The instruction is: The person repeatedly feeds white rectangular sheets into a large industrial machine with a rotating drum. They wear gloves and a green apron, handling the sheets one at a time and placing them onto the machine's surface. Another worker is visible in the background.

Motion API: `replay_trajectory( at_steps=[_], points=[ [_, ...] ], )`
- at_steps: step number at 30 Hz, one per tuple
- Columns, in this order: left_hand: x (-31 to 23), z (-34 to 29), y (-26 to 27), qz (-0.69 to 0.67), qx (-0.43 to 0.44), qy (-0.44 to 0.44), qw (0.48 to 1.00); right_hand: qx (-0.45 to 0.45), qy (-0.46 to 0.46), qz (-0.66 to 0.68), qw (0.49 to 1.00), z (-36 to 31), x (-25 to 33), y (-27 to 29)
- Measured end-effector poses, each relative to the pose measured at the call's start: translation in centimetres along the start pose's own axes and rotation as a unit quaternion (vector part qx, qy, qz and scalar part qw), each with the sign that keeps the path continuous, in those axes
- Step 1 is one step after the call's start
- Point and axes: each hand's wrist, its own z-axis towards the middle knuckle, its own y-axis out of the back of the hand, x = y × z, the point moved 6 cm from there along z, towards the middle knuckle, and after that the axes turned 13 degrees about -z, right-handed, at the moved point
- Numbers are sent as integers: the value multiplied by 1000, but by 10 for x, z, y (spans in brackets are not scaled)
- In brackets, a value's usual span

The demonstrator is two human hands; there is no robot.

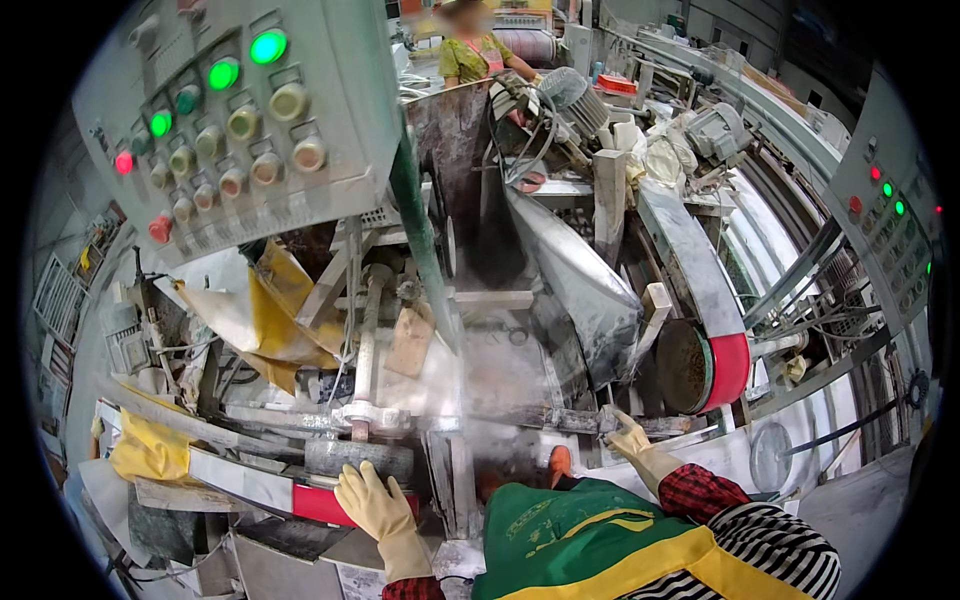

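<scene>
My left hand, in a cream rubber glove, is spread over the inner end of the left conveyor belt. Its fingers lie beside the belt's red section and a grey roller; whether they touch is unclear. My right hand, gloved alike, reaches forward with fingers stretched out toward the end of a dusty metal bar. No object shows in either hand. Right of it, another belt ends in a red band round a drum.
A control panel with lit buttons hangs at upper left; another panel stands at far right. A metal chute slopes down ahead. Yellow sheeting covers part of the left belt. Beyond the machine stands another person.
</scene>
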Motion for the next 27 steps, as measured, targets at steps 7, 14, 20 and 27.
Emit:
replay_trajectory(
  at_steps=[7,14,20,27],
  points=[
    [34,42,42,-34,-108,-14,993,-16,-49,139,989,-31,-28,49],
    [185,70,40,168,-12,387,906,-51,-163,-35,985,-59,-113,89],
    [177,62,37,227,-12,369,901,-76,-227,60,969,-74,-74,91],
    [201,39,11,187,-53,262,945,-23,-104,32,994,-33,-10,61]
  ],
)
